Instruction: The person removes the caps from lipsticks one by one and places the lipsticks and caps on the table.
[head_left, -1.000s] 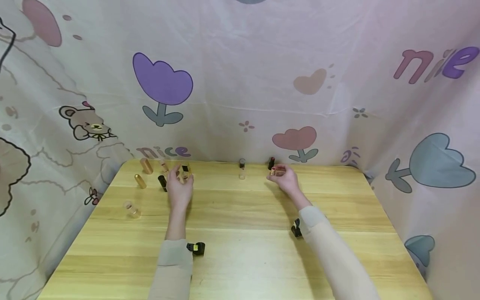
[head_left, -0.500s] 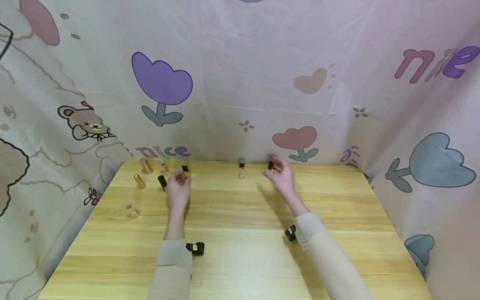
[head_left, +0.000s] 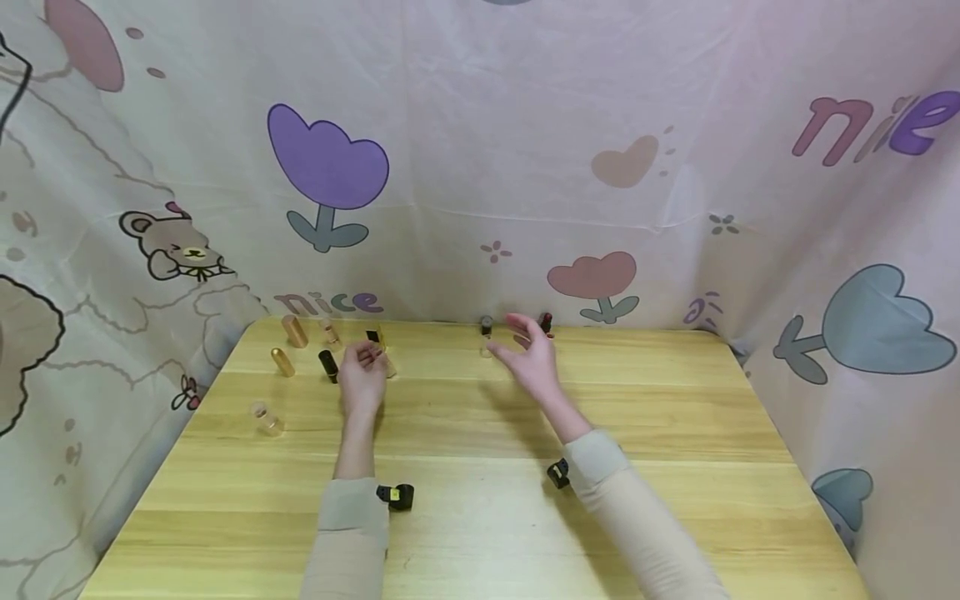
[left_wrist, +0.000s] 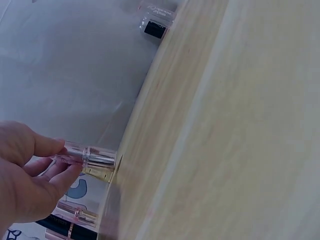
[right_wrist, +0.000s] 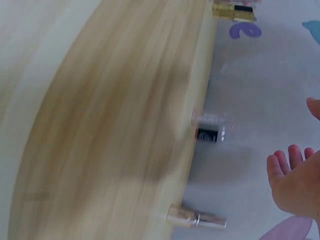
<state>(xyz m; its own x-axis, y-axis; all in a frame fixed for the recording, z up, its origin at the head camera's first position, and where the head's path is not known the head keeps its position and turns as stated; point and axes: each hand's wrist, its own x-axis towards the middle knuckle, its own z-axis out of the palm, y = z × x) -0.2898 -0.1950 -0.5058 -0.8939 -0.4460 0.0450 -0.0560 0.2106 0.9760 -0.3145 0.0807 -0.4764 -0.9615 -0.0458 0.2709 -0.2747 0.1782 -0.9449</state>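
My left hand (head_left: 363, 379) pinches the upper, clear part of a lipstick tube (left_wrist: 97, 158) between thumb and fingers. Its shiny silvery lower part points down at the tabletop in the left wrist view. My right hand (head_left: 534, 362) holds nothing; its fingers are spread and thumb apart, in front of a small clear container with a black block (right_wrist: 207, 133). Behind that hand, at the table's back edge, is a dark lipstick (head_left: 546, 321); a metallic pinkish tube (right_wrist: 197, 218) stands there in the right wrist view.
Left of my left hand are a black tube (head_left: 328, 367), a gold bullet-shaped tube (head_left: 282, 362), a copper tube (head_left: 295, 331), a pink clear tube (head_left: 330, 333) and a clear tube (head_left: 267, 419). A gold-and-black tube (head_left: 375, 335) stands behind it. A printed curtain (head_left: 450, 167) hangs behind the table.
My right hand has let go of the small tube by the dark lipstick and moved left, fingers spreading. My left hand stays nearly in place, its fingers drawn closer together.
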